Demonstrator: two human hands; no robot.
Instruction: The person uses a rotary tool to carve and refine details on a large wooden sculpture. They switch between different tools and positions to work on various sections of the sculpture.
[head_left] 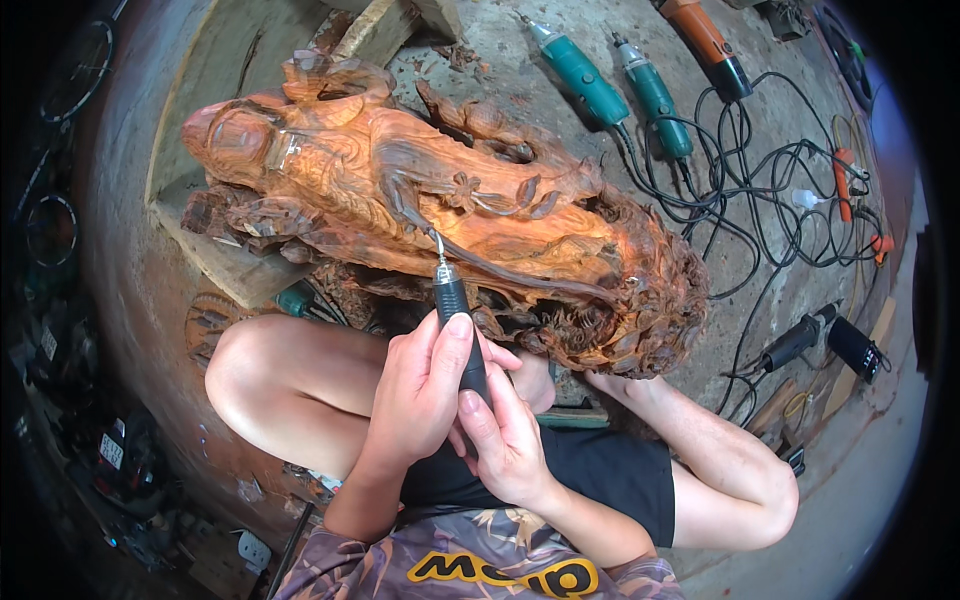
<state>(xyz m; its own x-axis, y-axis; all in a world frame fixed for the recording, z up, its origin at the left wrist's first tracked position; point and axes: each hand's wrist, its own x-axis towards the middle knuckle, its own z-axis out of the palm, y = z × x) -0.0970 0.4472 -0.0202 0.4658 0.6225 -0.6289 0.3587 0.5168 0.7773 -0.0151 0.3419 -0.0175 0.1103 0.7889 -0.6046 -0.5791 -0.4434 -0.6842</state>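
Note:
A large reddish-orange wood carving (350, 165), with a figure in a robe, flowers and rough gnarled wood at its right end, lies across the floor in front of my crossed legs. Between my hands is a black rotary carving handpiece (453, 298) with a metal nose and a thin bit. The bit points away from me and meets the carving near its middle, at a dark raised band; whether it touches cannot be told. My left hand (425, 375) is closed around the handpiece's body. Lower down, my right hand (508, 440) closes on its rear end, fingers partly hidden.
Two green die grinders (580, 78) and an orange power tool (707, 45) lie beyond the carving. Black cables (735, 170) tangle at the right. A wooden support (225, 255) stands under the carving's left end. At the right lie a black tool (795, 342) and a dark box (855, 350).

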